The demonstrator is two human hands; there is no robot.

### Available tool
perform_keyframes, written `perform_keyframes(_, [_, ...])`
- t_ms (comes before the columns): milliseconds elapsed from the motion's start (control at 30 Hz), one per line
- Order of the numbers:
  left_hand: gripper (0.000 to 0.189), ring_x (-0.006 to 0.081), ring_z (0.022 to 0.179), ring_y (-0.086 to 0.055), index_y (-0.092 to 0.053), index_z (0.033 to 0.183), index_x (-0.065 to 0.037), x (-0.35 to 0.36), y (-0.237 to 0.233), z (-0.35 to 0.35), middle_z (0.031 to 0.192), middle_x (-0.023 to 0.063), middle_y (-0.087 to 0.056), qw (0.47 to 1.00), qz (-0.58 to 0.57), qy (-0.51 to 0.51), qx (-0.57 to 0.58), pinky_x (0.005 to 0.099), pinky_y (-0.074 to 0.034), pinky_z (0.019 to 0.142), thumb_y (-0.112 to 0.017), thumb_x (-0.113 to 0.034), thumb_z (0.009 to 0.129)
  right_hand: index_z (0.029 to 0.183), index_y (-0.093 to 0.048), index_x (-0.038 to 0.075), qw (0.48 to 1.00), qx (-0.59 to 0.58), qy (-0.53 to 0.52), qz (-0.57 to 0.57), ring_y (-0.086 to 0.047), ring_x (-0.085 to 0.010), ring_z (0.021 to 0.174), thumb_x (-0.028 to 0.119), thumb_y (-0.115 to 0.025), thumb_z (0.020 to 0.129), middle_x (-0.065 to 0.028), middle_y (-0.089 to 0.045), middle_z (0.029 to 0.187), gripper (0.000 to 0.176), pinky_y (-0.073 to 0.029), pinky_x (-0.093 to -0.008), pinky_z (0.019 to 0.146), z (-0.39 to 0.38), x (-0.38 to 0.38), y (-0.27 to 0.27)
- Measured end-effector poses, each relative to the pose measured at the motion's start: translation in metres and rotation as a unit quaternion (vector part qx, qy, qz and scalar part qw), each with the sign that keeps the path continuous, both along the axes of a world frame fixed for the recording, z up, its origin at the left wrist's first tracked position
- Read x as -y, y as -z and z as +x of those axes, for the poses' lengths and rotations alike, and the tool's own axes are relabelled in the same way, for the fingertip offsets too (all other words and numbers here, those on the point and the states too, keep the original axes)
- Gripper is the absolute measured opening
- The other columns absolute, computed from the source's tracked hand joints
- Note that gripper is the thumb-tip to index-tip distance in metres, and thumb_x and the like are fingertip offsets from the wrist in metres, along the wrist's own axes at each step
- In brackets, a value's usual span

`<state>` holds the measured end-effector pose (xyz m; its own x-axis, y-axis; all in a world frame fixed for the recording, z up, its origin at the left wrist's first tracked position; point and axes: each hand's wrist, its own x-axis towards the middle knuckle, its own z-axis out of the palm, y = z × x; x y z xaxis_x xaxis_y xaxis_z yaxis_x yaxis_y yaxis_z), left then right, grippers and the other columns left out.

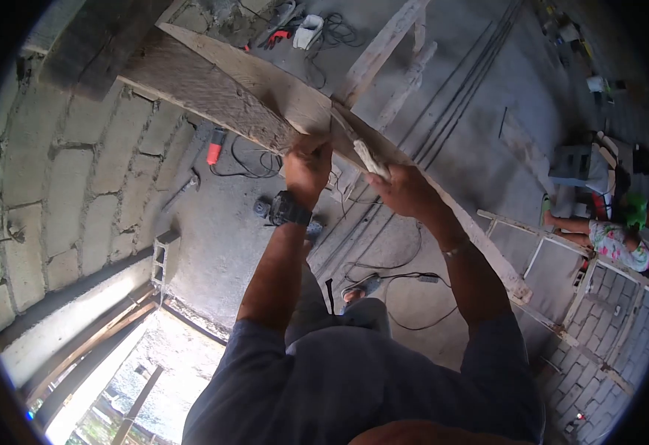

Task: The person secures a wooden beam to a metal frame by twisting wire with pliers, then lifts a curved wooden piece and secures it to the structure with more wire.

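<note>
My left hand (309, 167), with a black watch on its wrist, is closed at the end of a rough wooden board (213, 89). What its fingers pinch is too small to make out. My right hand (402, 191) is wrapped round the pale handle (371, 161) of a tool whose far end lies against the wood. A long timber (473, 237) runs from beside my hands down to the right. Another plank (265, 78) meets the rough board near my left hand.
A block wall (79, 170) rises at the left. On the floor lie a red-and-black power tool (216, 147), a hammer (183, 189), cables (413, 326) and long bars (458, 93). Another person (606, 241) is at the far right, near a metal frame (562, 326).
</note>
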<state>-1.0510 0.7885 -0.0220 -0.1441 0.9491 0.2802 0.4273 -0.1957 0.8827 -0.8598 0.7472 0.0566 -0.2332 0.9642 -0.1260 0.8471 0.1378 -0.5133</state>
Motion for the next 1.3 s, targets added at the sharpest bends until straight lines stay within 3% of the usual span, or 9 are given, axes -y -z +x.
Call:
perform_keyframes(67, [0.012, 0.0143, 0.070, -0.063, -0.069, 0.088, -0.003, 0.001, -0.003, -0.007, 0.078, 0.0117, -0.067, 0.999, -0.017, 0.027, 0.016, 0.0267, -0.049, 0.064, -0.070, -0.007, 0.077, 0.073, -0.057, -0.002, 0.957, -0.124, 0.113, -0.236, -0.060, -0.0208, 0.054, 0.037, -0.061, 0.086, -0.0134, -0.056, 0.057, 0.041, -0.047, -0.0342, 0.051, -0.001, 0.000, -0.023])
perform_keyframes(100, [0.013, 0.0103, 0.070, -0.060, -0.069, 0.089, -0.001, 0.006, -0.009, -0.012, 0.078, 0.0084, -0.068, 0.993, -0.095, 0.037, 0.062, 0.0249, -0.048, 0.065, -0.071, -0.008, 0.078, 0.079, -0.062, -0.001, 0.945, -0.197, 0.136, -0.222, -0.057, -0.0116, 0.058, 0.041, -0.065, 0.083, -0.0083, -0.060, 0.062, 0.042, -0.046, -0.0301, 0.053, 0.006, 0.015, -0.017])
perform_keyframes(267, [0.017, 0.0059, 0.066, -0.055, -0.070, 0.086, 0.001, 0.071, -0.052, -0.053, 0.073, 0.0030, -0.066, 0.947, -0.289, 0.076, 0.121, 0.0207, -0.044, 0.060, -0.070, -0.016, 0.083, 0.090, -0.068, 0.003, 0.844, -0.383, 0.180, -0.330, -0.059, -0.0102, 0.065, 0.040, -0.068, 0.080, -0.0039, -0.066, 0.075, 0.038, -0.048, -0.0275, 0.058, 0.041, 0.116, -0.007])
perform_keyframes(467, [0.044, 0.0049, 0.048, -0.043, -0.067, 0.096, 0.002, 0.096, 0.010, -0.028, 0.076, 0.0081, -0.067, 0.922, -0.346, 0.053, 0.165, 0.0228, -0.034, 0.043, -0.057, -0.041, 0.090, 0.088, -0.069, 0.002, 0.824, -0.329, 0.224, -0.403, -0.061, -0.0111, 0.073, 0.030, -0.069, 0.080, -0.0050, -0.067, 0.079, 0.029, -0.049, -0.0269, 0.067, 0.033, 0.196, 0.024])
perform_keyframes(533, [0.052, 0.0081, 0.052, -0.047, -0.060, 0.110, 0.006, 0.082, 0.026, -0.013, 0.102, 0.0168, -0.066, 0.796, -0.404, 0.003, 0.451, 0.0230, -0.040, 0.050, -0.061, -0.041, 0.088, 0.089, -0.068, 0.003, 0.775, -0.389, 0.284, -0.410, -0.061, -0.0112, 0.076, 0.026, -0.067, 0.080, -0.0057, -0.068, 0.084, 0.025, -0.049, -0.0268, 0.069, 0.023, 0.205, 0.027])
perform_keyframes(733, [0.058, 0.0084, 0.045, -0.041, -0.057, 0.113, 0.004, 0.056, 0.054, 0.020, 0.105, 0.0169, -0.065, 0.728, -0.316, 0.029, 0.607, 0.0230, -0.035, 0.044, -0.064, -0.046, 0.084, 0.093, -0.065, -0.001, 0.755, -0.435, 0.260, -0.415, -0.062, -0.0128, 0.079, 0.020, -0.065, 0.081, -0.0070, -0.067, 0.085, 0.024, -0.049, -0.0276, 0.071, 0.027, 0.213, 0.029])
perform_keyframes(1067, [0.055, 0.0084, 0.040, -0.040, -0.064, 0.078, 0.001, 0.074, 0.065, -0.001, 0.062, 0.0089, -0.060, 0.803, -0.402, -0.130, 0.421, 0.0227, -0.029, 0.036, -0.071, -0.054, 0.075, 0.100, -0.064, -0.001, 0.767, -0.408, 0.277, -0.411, -0.063, -0.0150, 0.083, 0.018, -0.064, 0.084, -0.0085, -0.067, 0.089, 0.025, -0.049, -0.0291, 0.075, 0.036, 0.237, 0.042])
perform_keyframes(1200, [0.057, 0.0086, 0.040, -0.039, -0.067, 0.088, 0.002, 0.077, 0.069, 0.002, 0.059, 0.0062, -0.057, 0.857, -0.344, -0.016, 0.382, 0.0222, -0.030, 0.039, -0.066, -0.054, 0.079, 0.100, -0.065, 0.000, 0.759, -0.442, 0.256, -0.404, -0.063, -0.0157, 0.086, 0.018, -0.064, 0.085, -0.0079, -0.067, 0.092, 0.024, -0.050, -0.0298, 0.076, 0.028, 0.234, 0.035])
perform_keyframes(1300, [0.054, 0.0075, 0.044, -0.041, -0.062, 0.109, 0.003, 0.054, 0.072, 0.012, 0.075, 0.0069, -0.063, 0.825, -0.302, 0.040, 0.476, 0.0216, -0.033, 0.042, -0.064, -0.045, 0.085, 0.098, -0.067, 0.000, 0.764, -0.420, 0.256, -0.418, -0.064, -0.0160, 0.086, 0.018, -0.064, 0.085, -0.0079, -0.067, 0.093, 0.023, -0.050, -0.0295, 0.077, 0.026, 0.228, 0.035])
